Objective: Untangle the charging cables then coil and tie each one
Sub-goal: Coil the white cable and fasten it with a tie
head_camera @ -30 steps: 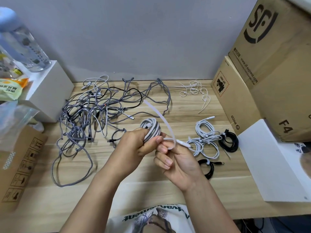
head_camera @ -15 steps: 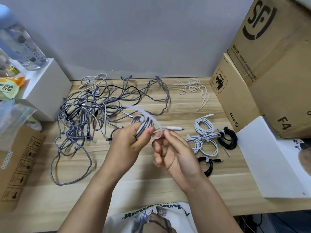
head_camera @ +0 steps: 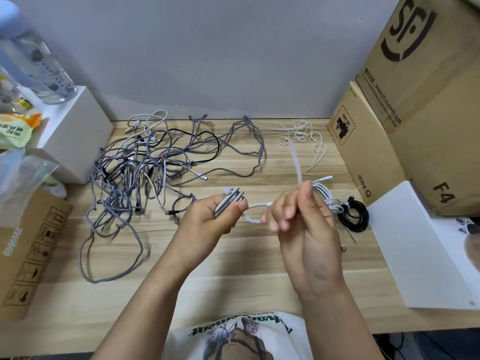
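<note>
While my left hand grips the coiled grey cable above the middle of the bench, thumb pressed over the strands, my right hand pinches the white zip tie between thumb and fingertips, its free tail standing up toward the back edge; from the head view, the only one I have, I judge I am mid-tie on this coil, with the tie looped round it and not yet snug. The next move, I think, calls for a steady pull on the tail while the left keeps the loops from springing apart. Toward the back left the tangle of cables lies unsorted, so most of the work remains; by the right edge sit a tied white coil and a tied black coil, and spare zip ties lie near the back right. As for containers, the cardboard boxes at the right are shut and I cannot tell their contents; a clear bottle stands on a white box at the left edge
</note>
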`<action>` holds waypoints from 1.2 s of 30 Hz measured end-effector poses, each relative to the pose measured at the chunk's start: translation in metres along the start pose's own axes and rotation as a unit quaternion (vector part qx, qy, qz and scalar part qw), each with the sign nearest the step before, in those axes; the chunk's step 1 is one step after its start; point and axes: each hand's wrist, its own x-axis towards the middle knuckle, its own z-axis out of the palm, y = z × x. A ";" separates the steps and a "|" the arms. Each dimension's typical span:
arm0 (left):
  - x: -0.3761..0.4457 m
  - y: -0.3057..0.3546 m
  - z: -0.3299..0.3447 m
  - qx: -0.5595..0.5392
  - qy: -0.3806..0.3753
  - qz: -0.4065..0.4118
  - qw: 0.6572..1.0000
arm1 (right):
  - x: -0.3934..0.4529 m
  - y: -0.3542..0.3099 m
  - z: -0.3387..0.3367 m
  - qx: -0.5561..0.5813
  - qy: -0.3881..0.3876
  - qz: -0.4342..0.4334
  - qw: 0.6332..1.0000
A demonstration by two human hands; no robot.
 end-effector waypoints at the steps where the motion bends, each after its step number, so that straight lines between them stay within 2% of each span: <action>1: 0.000 0.000 0.001 0.007 -0.002 -0.001 1.000 | 0.000 -0.002 0.002 0.005 0.006 0.016 1.000; 6: -0.002 0.004 0.006 0.073 0.027 0.017 0.997 | -0.001 -0.004 0.008 -0.034 0.041 0.059 0.997; 12: -0.003 0.006 0.004 0.077 0.030 0.025 0.996 | -0.002 0.000 0.005 -0.119 0.062 0.087 0.987; 30: -0.003 -0.001 0.004 0.164 0.032 0.067 0.984 | 0.002 0.004 0.007 -0.167 0.078 0.111 0.977; 33: -0.003 -0.005 0.003 0.236 0.033 0.083 0.968 | 0.002 0.007 0.009 -0.185 0.083 0.112 0.973; 36: -0.002 -0.005 0.002 0.336 0.006 0.118 0.934 | 0.004 0.010 0.003 -0.206 0.066 0.142 0.966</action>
